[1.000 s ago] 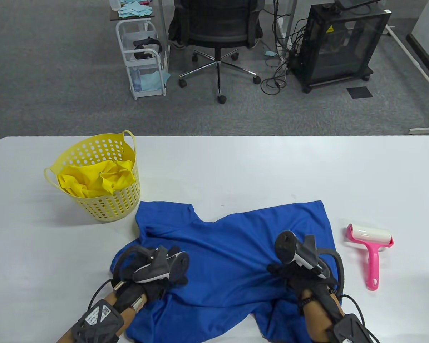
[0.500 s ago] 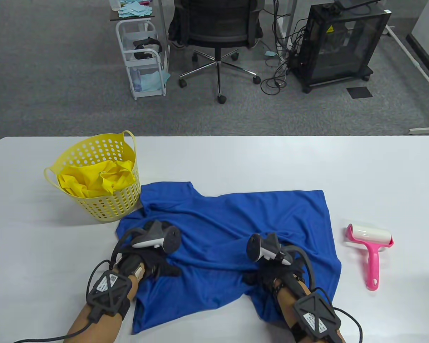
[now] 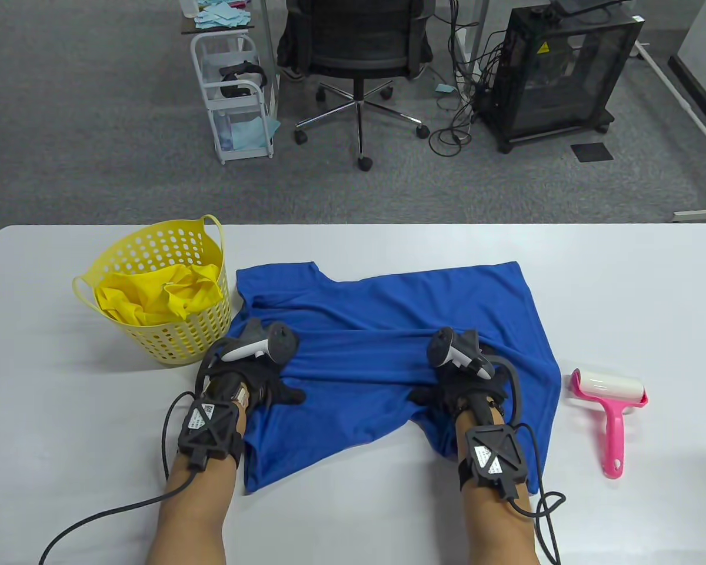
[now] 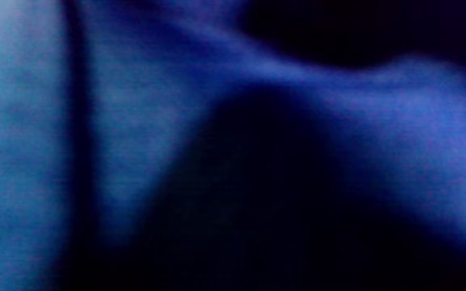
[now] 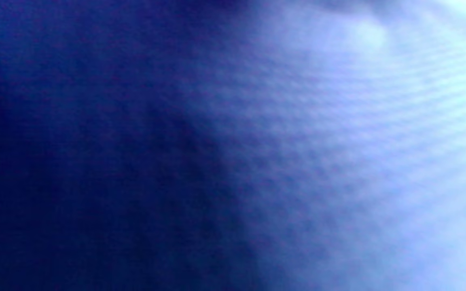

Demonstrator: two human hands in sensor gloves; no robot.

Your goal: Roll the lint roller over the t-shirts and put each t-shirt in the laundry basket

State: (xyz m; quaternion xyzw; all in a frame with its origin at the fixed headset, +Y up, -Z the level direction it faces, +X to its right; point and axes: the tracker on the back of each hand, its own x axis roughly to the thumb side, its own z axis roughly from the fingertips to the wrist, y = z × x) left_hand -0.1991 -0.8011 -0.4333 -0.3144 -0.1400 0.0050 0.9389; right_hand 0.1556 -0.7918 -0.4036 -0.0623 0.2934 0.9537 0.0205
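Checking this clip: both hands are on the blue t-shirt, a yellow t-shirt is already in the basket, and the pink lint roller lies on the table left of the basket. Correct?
Not quite. The lint roller lies at the table's right side, right of the blue t-shirt, far from the basket; the table view shows it. The rest holds: left hand and right hand on the blue t-shirt, yellow t-shirt in the basket.

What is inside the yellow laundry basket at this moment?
Crumpled yellow fabric, likely a t-shirt, fills the yellow laundry basket. Whether anything lies beneath it cannot be seen, because the fabric covers the bottom.
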